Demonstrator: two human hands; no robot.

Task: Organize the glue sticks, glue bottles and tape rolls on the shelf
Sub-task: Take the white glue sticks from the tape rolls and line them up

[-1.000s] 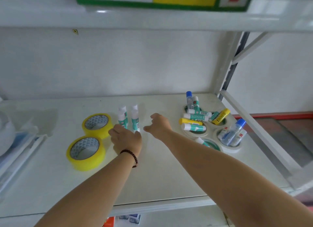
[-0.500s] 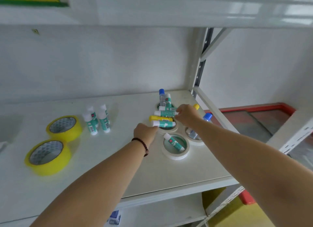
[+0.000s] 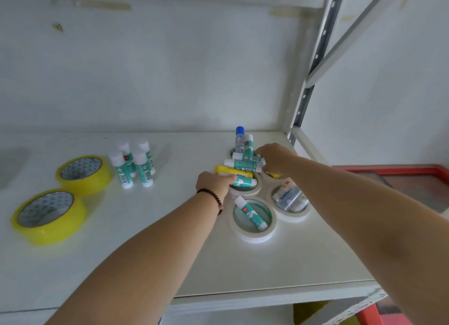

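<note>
Fingertips of the left hand (image 3: 213, 182) are hidden among the piled glue sticks (image 3: 244, 165), so what is gripped cannot be told. The right hand (image 3: 274, 158) is seen from behind; its fingers are concealed, and a yellow stick (image 3: 273, 175) beneath it is mostly covered. Contents of the right white tape roll (image 3: 290, 198) are blurred and partly masked by the right forearm. Labels are too small to be read. Both arms are cut off by the lower edge.
</note>
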